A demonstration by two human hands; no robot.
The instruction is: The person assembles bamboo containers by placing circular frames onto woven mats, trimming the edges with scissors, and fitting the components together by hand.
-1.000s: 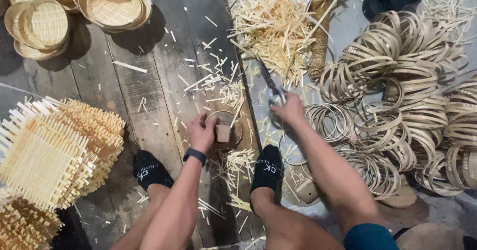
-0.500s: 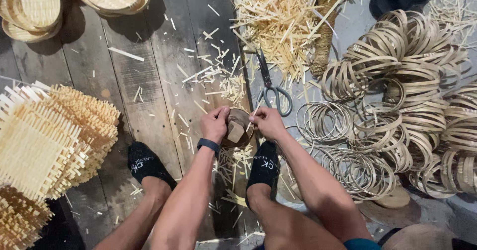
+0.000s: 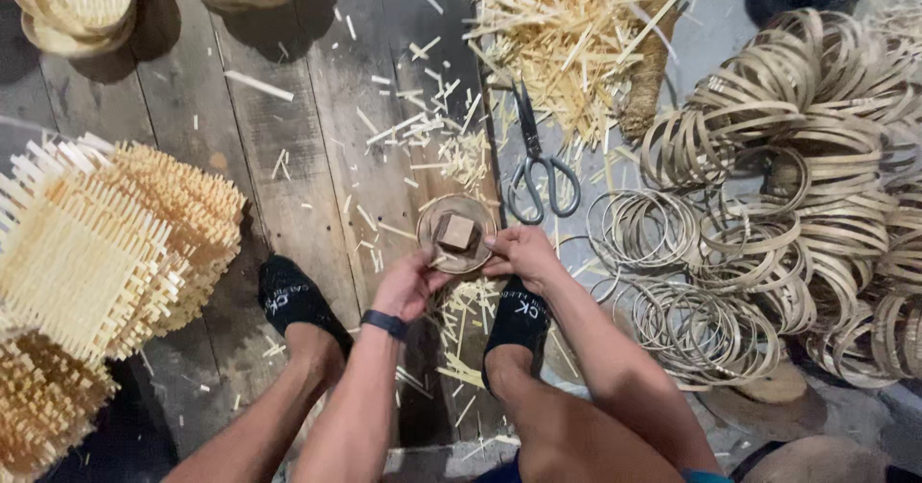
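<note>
Both hands, left hand (image 3: 408, 286) and right hand (image 3: 521, 255), grip clamped on a round bamboo ring (image 3: 457, 234) around a square wooden block (image 3: 457, 231).

The floor (image 3: 317, 137) is made of dark, worn wooden planks running away from the viewer, scuffed and littered with pale bamboo offcuts (image 3: 423, 128); farther right a greyer, smoother surface (image 3: 711, 51) takes over, with a seam between the two. Stacks of woven bamboo mats (image 3: 86, 253) crowd the left edge, shallow woven trays (image 3: 77, 3) sit at the top left, and heaps of coiled bamboo hoops (image 3: 816, 166) fill the right side. The light is even and soft, with only faint shadows under the stacks.
</note>
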